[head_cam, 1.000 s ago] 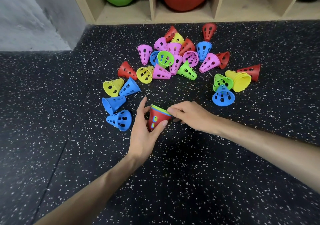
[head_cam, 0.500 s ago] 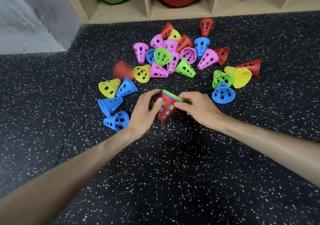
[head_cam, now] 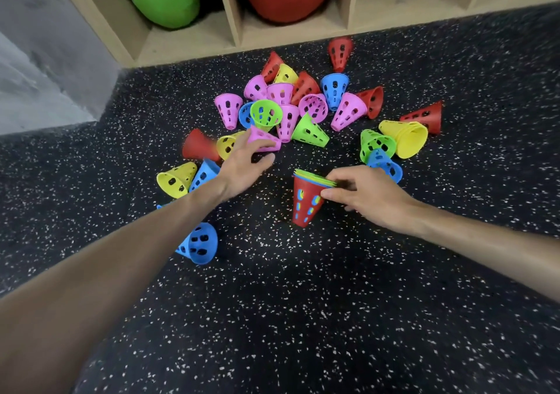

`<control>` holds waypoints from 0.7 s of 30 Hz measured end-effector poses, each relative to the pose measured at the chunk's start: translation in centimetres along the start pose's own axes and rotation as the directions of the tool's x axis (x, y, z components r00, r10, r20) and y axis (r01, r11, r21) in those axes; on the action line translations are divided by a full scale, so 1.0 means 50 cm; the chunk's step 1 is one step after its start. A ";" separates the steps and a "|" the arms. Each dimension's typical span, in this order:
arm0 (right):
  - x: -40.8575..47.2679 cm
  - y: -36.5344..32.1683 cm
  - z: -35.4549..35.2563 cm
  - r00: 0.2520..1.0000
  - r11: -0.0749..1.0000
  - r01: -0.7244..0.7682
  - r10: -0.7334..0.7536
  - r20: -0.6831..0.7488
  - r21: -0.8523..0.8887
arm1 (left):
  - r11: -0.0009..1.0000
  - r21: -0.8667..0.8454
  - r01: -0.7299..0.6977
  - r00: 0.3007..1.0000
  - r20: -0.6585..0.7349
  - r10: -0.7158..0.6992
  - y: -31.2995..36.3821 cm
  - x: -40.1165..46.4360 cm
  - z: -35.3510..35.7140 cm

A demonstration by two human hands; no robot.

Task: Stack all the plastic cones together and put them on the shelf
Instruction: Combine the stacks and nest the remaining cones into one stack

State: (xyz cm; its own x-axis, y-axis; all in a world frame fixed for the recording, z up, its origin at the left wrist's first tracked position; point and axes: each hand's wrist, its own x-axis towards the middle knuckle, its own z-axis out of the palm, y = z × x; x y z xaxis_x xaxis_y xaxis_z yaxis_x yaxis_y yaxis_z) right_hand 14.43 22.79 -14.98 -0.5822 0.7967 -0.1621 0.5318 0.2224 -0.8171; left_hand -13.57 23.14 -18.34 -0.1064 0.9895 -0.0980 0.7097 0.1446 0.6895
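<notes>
Speckled floor (head_cam: 272, 302): right hand (head_cam: 363, 195) pinches the stack (head_cam: 307, 200) rim; spread, empty left hand (head_cam: 245, 163) should grip the pink cone (head_cam: 266, 142) by its wide end

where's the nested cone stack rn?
Head view, centre-right on the floor: the nested cone stack, red outside, is pinched at its rim by the right hand, just in front of a blue cone.

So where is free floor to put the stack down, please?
Bare floor lies in front of the red stack, between both forearms, and right of the right hand. Crowded: the cone pile by the shelf, where the left hand reaches.
</notes>
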 end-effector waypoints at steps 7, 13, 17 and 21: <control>-0.010 0.011 -0.024 0.999 0.999 -0.038 0.038 -0.028 0.001 | 0.994 -0.039 0.105 0.984 -0.140 -0.109 0.020 0.010 0.013; -0.019 0.013 -0.031 0.999 0.998 -0.052 0.052 -0.016 -0.027 | 0.989 -0.007 0.150 0.975 -0.164 -0.149 0.016 0.007 0.003; -0.015 0.010 -0.031 0.997 0.998 -0.062 0.061 -0.038 -0.009 | 0.991 0.034 0.132 0.971 -0.205 -0.122 0.014 0.012 0.004; -0.010 0.011 -0.033 0.997 0.998 -0.059 0.059 -0.046 -0.015 | 0.992 0.014 0.122 0.980 -0.162 -0.118 0.012 0.018 0.014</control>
State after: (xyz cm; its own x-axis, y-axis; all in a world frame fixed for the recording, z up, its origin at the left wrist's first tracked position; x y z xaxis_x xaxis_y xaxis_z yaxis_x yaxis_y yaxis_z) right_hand 16.01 23.45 -14.46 -0.5209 0.8336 -0.1837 0.5745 0.1832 -0.7977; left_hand -12.75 24.10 -18.52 -0.3010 0.9517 -0.0610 0.7009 0.2641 0.6626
